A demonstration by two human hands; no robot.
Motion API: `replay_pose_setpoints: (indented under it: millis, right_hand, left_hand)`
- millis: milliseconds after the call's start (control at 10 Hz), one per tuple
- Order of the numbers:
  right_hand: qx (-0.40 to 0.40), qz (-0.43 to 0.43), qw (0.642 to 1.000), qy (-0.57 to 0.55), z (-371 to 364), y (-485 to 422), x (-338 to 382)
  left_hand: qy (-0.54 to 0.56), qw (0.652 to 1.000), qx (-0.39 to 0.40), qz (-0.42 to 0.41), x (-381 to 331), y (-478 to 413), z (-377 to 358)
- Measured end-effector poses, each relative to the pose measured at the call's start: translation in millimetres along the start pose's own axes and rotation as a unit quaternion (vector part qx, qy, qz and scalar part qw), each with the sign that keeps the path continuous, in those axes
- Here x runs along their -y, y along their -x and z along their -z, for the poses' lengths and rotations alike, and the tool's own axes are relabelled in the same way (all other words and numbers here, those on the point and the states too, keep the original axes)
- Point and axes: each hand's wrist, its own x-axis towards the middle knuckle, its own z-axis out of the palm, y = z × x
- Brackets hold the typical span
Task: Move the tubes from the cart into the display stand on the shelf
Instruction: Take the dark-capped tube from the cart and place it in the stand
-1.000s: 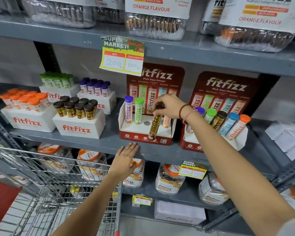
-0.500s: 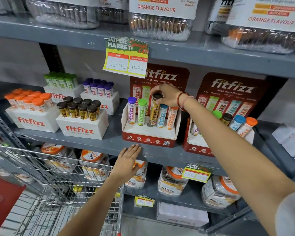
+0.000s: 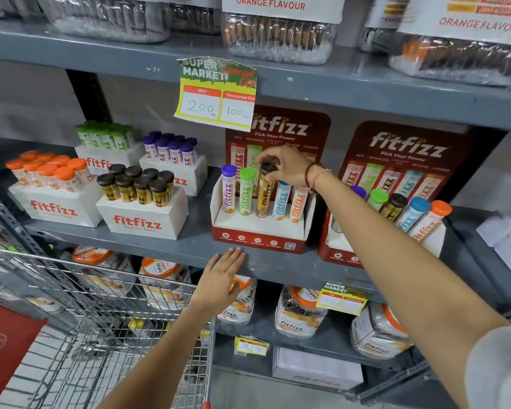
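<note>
While my right hand [image 3: 286,168] pinches the cap of the brown tube [image 3: 264,191] standing mid-row in the stand [image 3: 258,231], its fingers hide the cap's back; my left hand [image 3: 222,280] lies flat, empty, on the shelf [image 3: 165,247] edge, above the cart [image 3: 101,329].

Five slim capped tubes, purple [image 3: 228,188], green [image 3: 246,190], brown-gold [image 3: 264,193], blue [image 3: 281,202] and orange [image 3: 297,203], stand upright in a red-and-white cardboard display stand [image 3: 260,231] on the grey metal shelf [image 3: 165,246].
</note>
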Motion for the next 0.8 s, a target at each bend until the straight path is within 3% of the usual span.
replay_pose_setpoints:
  millis: [200,400,600,800]
  right_hand:
    - [0.021,-0.007,1.0,0.016,-8.1,1.6,-4.1]
    - [-0.019,-0.02,1.0,0.011,-16.1,5.1,-4.9]
    - [-0.151,-0.025,0.988,0.008,-19.2,42.0,-7.8]
    - [-0.326,0.025,0.944,-0.046,4.4,111.9,15.1]
  left_hand:
    - [0.0,1.0,0.005,0.001,-0.4,-0.6,0.2]
    - [0.004,1.0,0.023,0.009,-1.2,-0.9,3.4]
    - [0.087,0.995,0.022,0.038,-17.3,-16.4,43.6]
    - [0.14,0.986,-0.084,-0.024,-50.9,-38.4,113.4]
